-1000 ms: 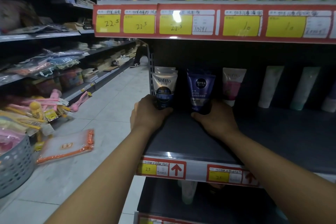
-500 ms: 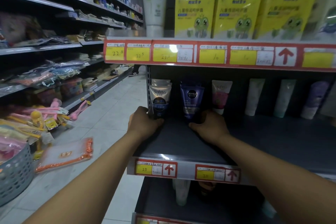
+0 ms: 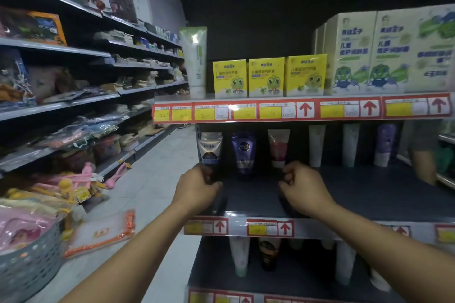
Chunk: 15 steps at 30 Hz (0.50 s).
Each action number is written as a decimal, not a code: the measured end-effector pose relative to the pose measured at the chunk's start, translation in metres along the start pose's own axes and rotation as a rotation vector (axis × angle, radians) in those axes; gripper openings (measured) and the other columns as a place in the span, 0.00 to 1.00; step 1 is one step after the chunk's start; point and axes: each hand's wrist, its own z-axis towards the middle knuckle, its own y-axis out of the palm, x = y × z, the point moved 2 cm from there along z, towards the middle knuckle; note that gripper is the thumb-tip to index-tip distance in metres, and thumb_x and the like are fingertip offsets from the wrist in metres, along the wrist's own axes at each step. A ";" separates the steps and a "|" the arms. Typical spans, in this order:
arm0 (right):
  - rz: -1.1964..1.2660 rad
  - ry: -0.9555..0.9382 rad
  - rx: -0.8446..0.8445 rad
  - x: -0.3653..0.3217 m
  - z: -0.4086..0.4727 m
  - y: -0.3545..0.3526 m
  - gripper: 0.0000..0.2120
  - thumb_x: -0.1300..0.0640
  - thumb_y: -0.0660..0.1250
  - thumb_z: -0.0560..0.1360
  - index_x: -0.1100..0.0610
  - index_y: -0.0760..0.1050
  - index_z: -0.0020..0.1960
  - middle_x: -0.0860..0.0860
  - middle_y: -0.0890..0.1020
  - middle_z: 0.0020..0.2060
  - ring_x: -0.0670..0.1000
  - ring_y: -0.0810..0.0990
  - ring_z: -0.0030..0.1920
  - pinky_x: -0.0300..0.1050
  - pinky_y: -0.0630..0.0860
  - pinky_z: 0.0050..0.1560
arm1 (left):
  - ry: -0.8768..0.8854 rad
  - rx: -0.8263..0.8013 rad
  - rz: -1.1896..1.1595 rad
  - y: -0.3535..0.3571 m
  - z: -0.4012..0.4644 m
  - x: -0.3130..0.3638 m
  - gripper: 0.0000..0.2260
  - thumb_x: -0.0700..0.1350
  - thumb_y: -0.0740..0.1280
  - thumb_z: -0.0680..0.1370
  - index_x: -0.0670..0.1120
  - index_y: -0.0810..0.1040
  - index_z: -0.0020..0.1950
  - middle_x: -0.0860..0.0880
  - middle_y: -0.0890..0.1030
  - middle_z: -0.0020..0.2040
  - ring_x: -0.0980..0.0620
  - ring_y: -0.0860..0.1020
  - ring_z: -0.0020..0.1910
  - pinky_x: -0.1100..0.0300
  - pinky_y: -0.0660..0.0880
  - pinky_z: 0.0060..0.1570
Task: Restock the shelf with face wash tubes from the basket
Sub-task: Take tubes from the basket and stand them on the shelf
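Middle shelf of a store rack, taken as the landmark; left hand over the shelf's left front corner, fingers curled, just below and in front of the Softto face wash tube, whose cap end is hidden behind the knuckles, so whether the fingers grip it cannot be told; right hand over the shelf further right, fingers curled into a loose fist with nothing visibly held; Nivea tube standing at the back of the shelf between the two hands, clear of both; pink tube at the back, just above the right hand's knuckles, contact not discernible; two pale tubes and a lilac tube further right along the back of the shelf, well apart from the hands; yellow boxes on the level above the shelf; grey perforated basket on the floor, far left of the shelf and below it.
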 end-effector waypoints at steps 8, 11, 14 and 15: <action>0.040 -0.030 0.005 0.010 -0.051 -0.048 0.15 0.55 0.73 0.75 0.52 0.77 0.61 0.47 0.79 0.48 0.46 0.79 0.48 0.43 0.78 0.50 | 0.052 -0.018 -0.008 -0.007 -0.051 0.040 0.23 0.51 0.74 0.77 0.48 0.74 0.71 0.50 0.81 0.63 0.51 0.79 0.59 0.59 0.75 0.54; 0.029 -0.023 -0.005 0.017 -0.070 -0.060 0.14 0.54 0.73 0.74 0.52 0.78 0.58 0.46 0.79 0.47 0.46 0.79 0.46 0.46 0.79 0.51 | 0.064 -0.009 -0.020 -0.005 -0.067 0.053 0.23 0.52 0.74 0.77 0.49 0.75 0.70 0.51 0.81 0.61 0.52 0.79 0.57 0.58 0.77 0.55; 0.023 -0.022 -0.028 0.025 -0.091 -0.069 0.13 0.53 0.73 0.74 0.50 0.77 0.57 0.44 0.78 0.46 0.44 0.78 0.46 0.44 0.78 0.51 | 0.063 -0.013 -0.042 0.003 -0.084 0.066 0.21 0.51 0.74 0.77 0.50 0.76 0.68 0.53 0.80 0.57 0.54 0.78 0.55 0.55 0.79 0.56; 0.022 -0.020 -0.037 0.029 -0.097 -0.071 0.13 0.53 0.73 0.74 0.50 0.77 0.57 0.44 0.78 0.46 0.45 0.78 0.47 0.43 0.77 0.52 | 0.060 -0.019 -0.045 0.006 -0.089 0.069 0.20 0.52 0.74 0.77 0.50 0.76 0.68 0.53 0.80 0.57 0.54 0.78 0.54 0.55 0.80 0.57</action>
